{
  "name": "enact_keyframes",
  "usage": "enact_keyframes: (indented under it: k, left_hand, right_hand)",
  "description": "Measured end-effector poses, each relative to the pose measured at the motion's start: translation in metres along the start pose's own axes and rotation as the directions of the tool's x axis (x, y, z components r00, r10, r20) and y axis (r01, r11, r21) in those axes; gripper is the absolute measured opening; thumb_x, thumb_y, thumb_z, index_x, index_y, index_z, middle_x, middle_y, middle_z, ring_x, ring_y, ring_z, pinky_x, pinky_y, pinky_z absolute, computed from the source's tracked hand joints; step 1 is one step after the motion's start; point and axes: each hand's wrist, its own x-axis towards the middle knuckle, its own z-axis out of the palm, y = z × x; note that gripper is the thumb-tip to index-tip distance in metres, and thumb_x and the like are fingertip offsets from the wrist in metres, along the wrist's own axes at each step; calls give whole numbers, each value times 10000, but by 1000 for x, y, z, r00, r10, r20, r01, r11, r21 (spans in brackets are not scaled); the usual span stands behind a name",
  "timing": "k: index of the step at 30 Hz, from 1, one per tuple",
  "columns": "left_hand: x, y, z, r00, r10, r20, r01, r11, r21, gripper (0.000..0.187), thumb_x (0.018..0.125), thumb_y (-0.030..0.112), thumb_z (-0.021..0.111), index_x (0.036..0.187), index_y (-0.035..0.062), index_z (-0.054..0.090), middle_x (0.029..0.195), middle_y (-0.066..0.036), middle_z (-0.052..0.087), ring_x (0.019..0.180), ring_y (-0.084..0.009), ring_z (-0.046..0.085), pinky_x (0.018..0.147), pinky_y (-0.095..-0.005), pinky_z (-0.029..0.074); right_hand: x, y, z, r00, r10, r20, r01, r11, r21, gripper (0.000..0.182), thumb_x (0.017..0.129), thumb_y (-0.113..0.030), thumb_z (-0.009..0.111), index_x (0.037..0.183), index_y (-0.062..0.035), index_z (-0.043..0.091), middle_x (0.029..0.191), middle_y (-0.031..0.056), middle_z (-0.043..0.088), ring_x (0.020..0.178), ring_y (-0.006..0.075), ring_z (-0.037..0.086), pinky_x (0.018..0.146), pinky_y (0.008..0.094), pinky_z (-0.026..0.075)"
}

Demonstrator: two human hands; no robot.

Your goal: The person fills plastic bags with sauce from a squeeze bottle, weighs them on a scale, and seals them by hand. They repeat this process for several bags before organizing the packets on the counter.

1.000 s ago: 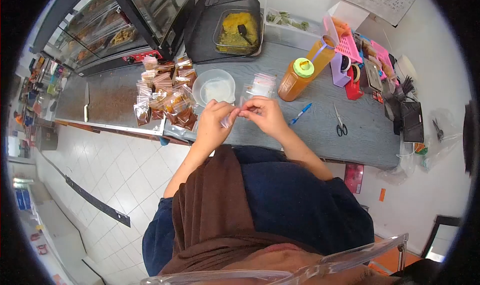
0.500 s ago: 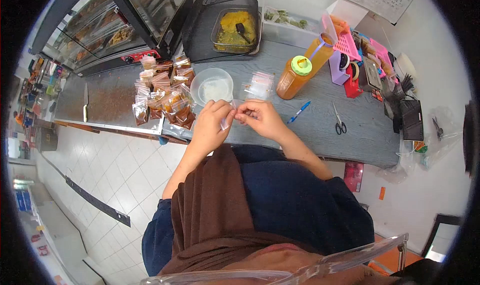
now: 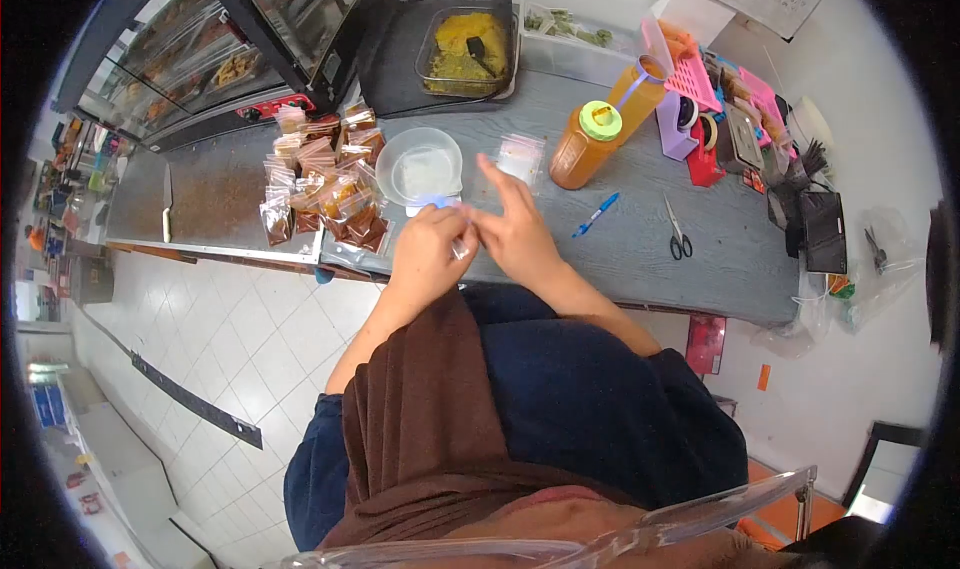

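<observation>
In the head view, the bowl (image 3: 415, 162) stands on the grey surface (image 3: 640, 259). Close to its near side is the left hand (image 3: 430, 254), with its fingers together, pinched on a small clear bag (image 3: 461, 248). The bag is mostly hidden by the grip. The right hand (image 3: 518, 237), on the near right of the bowl, has its fingers spread apart, the index finger stretched out and the thumb reaching to the left hand's fingertips; whether that thumb touches the bag I cannot tell.

Just left of the bowl, filled packets (image 3: 340, 197) lie heaped, brown and orange inside. The knife (image 3: 167, 221) lies farther left, well apart from the bowl. Behind the bowl, to the left, stands the food case (image 3: 298, 74); behind it, slightly right, the dish (image 3: 462, 88) holds yellow food (image 3: 462, 35) and a black scoop (image 3: 477, 49). Near the bowl's right side lie flat bags (image 3: 522, 157). Farther right of the bowl are the green-lidded bottle (image 3: 580, 157), the pen (image 3: 597, 215) and the scissors (image 3: 681, 245).
</observation>
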Motion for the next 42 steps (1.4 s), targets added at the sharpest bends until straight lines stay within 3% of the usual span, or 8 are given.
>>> enact_keyframes:
  k: [8, 11, 13, 16, 19, 25, 32, 42]
  left_hand:
    - [3, -8, 6, 980, 184, 71, -188, 981, 48, 604, 640, 177, 793, 1179, 63, 546, 1112, -93, 600, 943, -302, 577, 791, -387, 466]
    - [2, -15, 3, 993, 117, -20, -119, 985, -122, 632, 667, 172, 799, 1227, 64, 527, 1075, -98, 624, 880, -245, 601, 749, -346, 475]
    - [1, -17, 2, 999, -32, 1, 30, 943, -331, 613, 704, 161, 785, 1246, 60, 519, 1045, -84, 636, 853, -190, 601, 732, -307, 470]
    - [2, -18, 5, 985, -155, 77, 169, 769, -617, 575, 754, 138, 752, 1267, 56, 505, 1034, -61, 634, 865, -131, 585, 740, -250, 452]
    - [1, -26, 12, 966, -187, 180, 257, 576, -776, 566, 796, 118, 708, 1304, 58, 464, 1034, -48, 614, 921, -121, 568, 795, -240, 434]
    - [16, -33, -9, 968, -47, 247, 247, 362, -899, 606, 855, 137, 633, 1384, 65, 347, 1036, -69, 586, 995, -144, 542, 887, -288, 398]
    - [26, -34, -27, 957, 94, 273, 246, 231, -941, 738, 818, 228, 686, 1407, 44, 282, 1077, -104, 576, 989, -192, 539, 926, -338, 377]
    - [37, -33, -39, 940, 146, 309, 288, 149, -946, 838, 772, 264, 720, 1421, 9, 255, 1205, -98, 521, 1014, -199, 525, 923, -351, 386]
  right_hand:
    - [-21, 18, -2, 977, 192, 97, -210, 949, 235, 347, 637, -120, 796, 951, -43, 670, 1376, 175, 380, 1209, 326, 426, 979, 393, 382]
    - [-44, 71, 9, 846, 256, -468, -259, 964, 60, 501, 663, -152, 811, 1098, -28, 597, 1315, 177, 415, 1182, 308, 437, 957, 371, 389]
    - [-36, 102, 12, 514, 415, -750, -461, 872, 167, 737, 640, -247, 848, 1232, -11, 477, 1267, 180, 455, 1165, 343, 439, 981, 435, 358]
    - [-38, 164, 17, 558, 318, -766, -527, 850, -31, 877, 586, -302, 883, 1272, -16, 416, 1209, 183, 484, 1146, 360, 456, 971, 460, 361]
    - [-24, 182, 8, 626, 513, -588, -489, 845, 216, 907, 559, -340, 896, 1263, -8, 431, 1222, 184, 475, 1147, 369, 459, 968, 488, 359]
    - [56, 89, -83, 929, -225, -293, 123, 937, -328, 825, 541, -311, 864, 1245, -74, 504, 1184, 113, 532, 1123, 313, 498, 977, 452, 390]
    - [139, 13, -153, 610, -692, 385, 718, 278, -638, 486, 759, -162, 622, 1239, -181, 549, 1165, -17, 553, 1154, 141, 498, 1040, 445, 385]
    - [199, -46, -156, 221, -835, 503, 885, -45, -463, 273, 783, -194, 575, 1045, -114, 572, 1012, 2, 516, 1050, 130, 517, 1040, 489, 352]
